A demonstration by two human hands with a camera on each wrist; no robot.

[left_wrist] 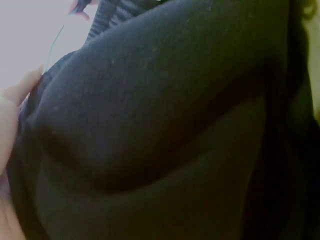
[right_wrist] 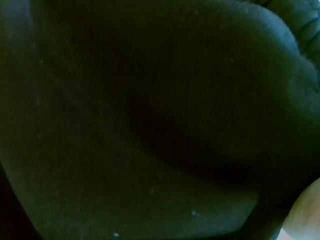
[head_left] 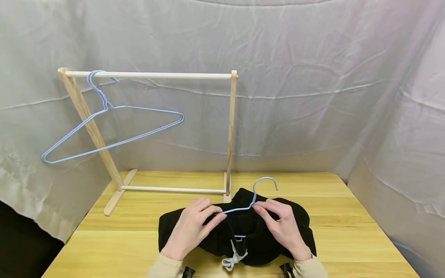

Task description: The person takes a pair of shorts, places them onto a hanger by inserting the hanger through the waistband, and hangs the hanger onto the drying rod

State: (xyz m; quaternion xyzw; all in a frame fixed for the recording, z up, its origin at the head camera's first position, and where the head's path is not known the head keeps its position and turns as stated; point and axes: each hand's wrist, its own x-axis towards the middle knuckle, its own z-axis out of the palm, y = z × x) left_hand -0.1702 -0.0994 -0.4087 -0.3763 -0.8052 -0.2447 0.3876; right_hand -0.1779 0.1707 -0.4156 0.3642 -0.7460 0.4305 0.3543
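A black garment (head_left: 212,243) with a gathered waistband and a light drawstring bow (head_left: 233,260) lies bunched at the front of the table. Inside its opening sits a light-blue hanger (head_left: 255,192), hook upward and neck clear of the cloth. My left hand (head_left: 194,226) pinches the garment's edge beside the hanger's left shoulder. Just right of the neck, my right hand (head_left: 282,224) pinches the hanger, thumb and finger close together by the cloth. Black fabric (left_wrist: 150,100) fills most of the left wrist view. The right wrist view is dark with cloth (right_wrist: 150,100); only a fingertip shows.
A wooden rack (head_left: 230,135) stands at the back left, its white rail (head_left: 174,75) above the table. Light-blue hangers (head_left: 73,131) hang together near the rail's left end. Grey curtain (head_left: 295,96) surrounds the wooden table (head_left: 347,239).
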